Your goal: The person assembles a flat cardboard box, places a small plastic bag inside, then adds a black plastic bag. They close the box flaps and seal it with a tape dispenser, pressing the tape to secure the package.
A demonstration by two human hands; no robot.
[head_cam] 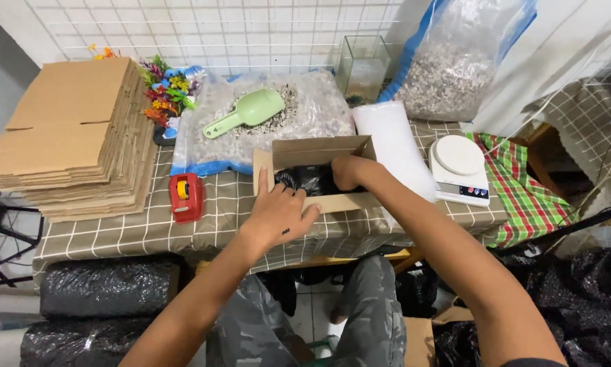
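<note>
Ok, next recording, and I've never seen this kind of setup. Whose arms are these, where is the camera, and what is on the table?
There is no machine here: a person wears one camera on the head, looking down at their own bare arms. The left hand rests on the near wall of a small open cardboard box. The right hand reaches into it, onto a black plastic bundle. The checked table also holds a stack of flat cartons, a red tape dispenser, a green scoop lying on a bag of gravel, a white kitchen scale and an empty glass tank.
</note>
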